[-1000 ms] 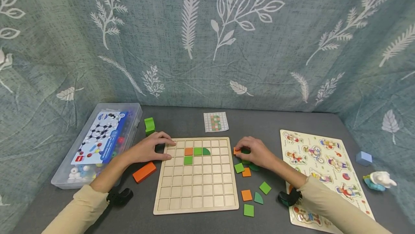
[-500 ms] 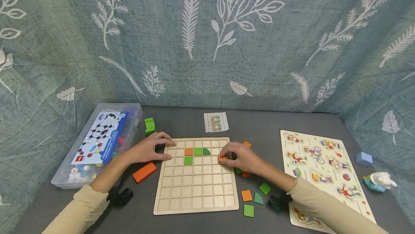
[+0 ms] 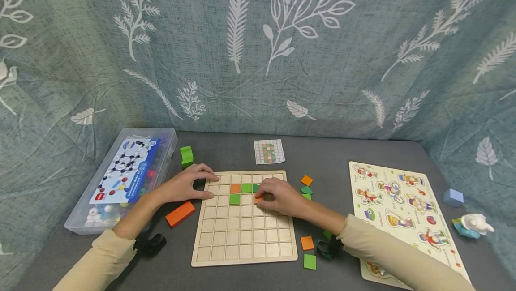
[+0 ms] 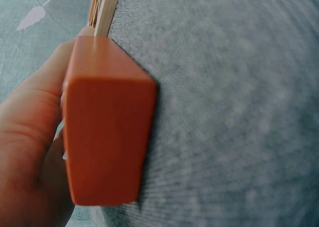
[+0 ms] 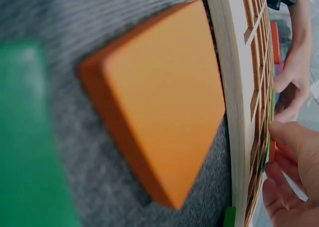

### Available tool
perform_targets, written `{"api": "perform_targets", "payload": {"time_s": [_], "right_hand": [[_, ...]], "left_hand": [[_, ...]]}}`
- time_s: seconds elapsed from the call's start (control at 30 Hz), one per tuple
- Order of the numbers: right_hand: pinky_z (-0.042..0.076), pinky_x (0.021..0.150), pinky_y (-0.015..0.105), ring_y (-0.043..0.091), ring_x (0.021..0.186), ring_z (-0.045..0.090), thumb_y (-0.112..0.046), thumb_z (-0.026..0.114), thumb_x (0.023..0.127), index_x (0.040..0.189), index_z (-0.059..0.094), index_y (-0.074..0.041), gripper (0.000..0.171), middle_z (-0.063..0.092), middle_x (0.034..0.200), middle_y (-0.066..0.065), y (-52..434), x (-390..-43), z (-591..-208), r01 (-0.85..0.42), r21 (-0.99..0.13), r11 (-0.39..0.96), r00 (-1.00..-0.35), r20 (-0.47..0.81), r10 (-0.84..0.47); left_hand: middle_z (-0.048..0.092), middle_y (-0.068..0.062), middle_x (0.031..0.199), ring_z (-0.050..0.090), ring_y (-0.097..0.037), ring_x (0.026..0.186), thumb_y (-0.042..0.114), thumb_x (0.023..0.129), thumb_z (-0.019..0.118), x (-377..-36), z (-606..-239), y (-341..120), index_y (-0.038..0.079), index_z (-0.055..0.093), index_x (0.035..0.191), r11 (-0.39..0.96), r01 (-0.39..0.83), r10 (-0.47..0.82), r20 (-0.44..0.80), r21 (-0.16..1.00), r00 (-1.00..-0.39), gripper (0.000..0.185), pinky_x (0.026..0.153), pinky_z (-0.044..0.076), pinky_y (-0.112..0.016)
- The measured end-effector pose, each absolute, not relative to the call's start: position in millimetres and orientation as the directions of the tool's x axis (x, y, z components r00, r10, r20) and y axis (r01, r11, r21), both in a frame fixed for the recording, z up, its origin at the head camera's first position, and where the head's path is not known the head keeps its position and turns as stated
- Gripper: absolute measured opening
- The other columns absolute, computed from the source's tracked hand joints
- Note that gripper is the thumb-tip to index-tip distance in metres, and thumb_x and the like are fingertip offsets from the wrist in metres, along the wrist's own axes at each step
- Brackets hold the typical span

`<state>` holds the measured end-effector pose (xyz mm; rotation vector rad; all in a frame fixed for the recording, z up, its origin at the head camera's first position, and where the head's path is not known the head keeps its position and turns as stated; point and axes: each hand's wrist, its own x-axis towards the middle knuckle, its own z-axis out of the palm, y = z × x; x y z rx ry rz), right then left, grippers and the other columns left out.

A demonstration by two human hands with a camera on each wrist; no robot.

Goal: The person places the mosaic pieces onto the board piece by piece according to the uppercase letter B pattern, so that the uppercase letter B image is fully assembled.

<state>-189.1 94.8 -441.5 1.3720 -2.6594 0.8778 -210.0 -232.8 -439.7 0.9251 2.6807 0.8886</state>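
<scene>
Grid board: flat on the dark table in front of me; four tiles lie in its cells, the same four as a second ago.
Right hand: pinching an orange tile; it has travelled from beyond the board's right edge to over the grid.
Left hand: thumb and fingers spread at the board's left edge, where they were; I judge it is steadying the board.
Picture card: past the far edge, unmoved; it shows a coloured grid pattern.
Loose tiles: outside the right edge; an orange square shows now that my hand is away.
Orange tile: on the near side of the dark-green quarter-round, one cell between it and the green square; seated or hovering, I cannot tell; I read this as the placing step.
</scene>
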Motion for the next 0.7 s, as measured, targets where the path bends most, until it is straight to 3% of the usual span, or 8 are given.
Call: {"api": "perform_targets", "payload": {"time_s": [0.7], "right_hand": [[0.049,0.082,0.026,0.012,0.090,0.060,-0.022,0.074,0.087,0.095,0.070,-0.016,0.010,0.068,0.096,-0.003,91.8,-189.4,-442.1,-0.738,-0.458,0.496,-0.641,0.246,-0.727]], "left_hand": [[0.056,-0.003,0.124,0.050,-0.026,0.115,0.035,0.086,0.074,-209.4,-437.7,-232.5,0.019,0.068,0.121,0.628,0.503,0.608,0.030,0.594,-0.794,0.039,0.094,0.043,-0.052]]}}
